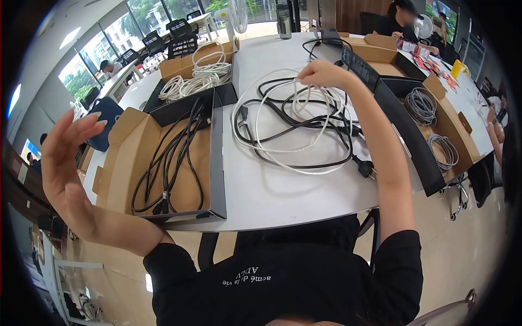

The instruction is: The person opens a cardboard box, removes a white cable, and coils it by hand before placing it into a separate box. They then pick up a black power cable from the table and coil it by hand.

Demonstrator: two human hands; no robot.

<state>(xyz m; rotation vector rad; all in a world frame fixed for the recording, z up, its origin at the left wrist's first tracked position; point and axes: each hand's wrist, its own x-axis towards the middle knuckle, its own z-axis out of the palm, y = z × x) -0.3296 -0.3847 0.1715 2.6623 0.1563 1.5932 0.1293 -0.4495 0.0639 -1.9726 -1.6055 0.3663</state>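
My right hand [315, 74] is closed on a white cable [265, 103], whose loose loops hang over and beside a tangle of black cables [296, 126] on the white table. A black plug [365, 167] lies at the tangle's right end. My left hand [72, 138] is raised at the left with its fingers apart, holding nothing, near the open flap of a box [217, 163]. Inside that box lies a bundle of black cable [171, 157]. Behind it, another box holds coiled white cables [198, 79].
To the right, an open box [416, 146] contains two grey cable coils [421, 107]. A bottle [283, 23] stands at the table's far edge [261, 46]. Another person [394, 24] sits at the back right, near red and white items [427, 62]. More people are farther off.
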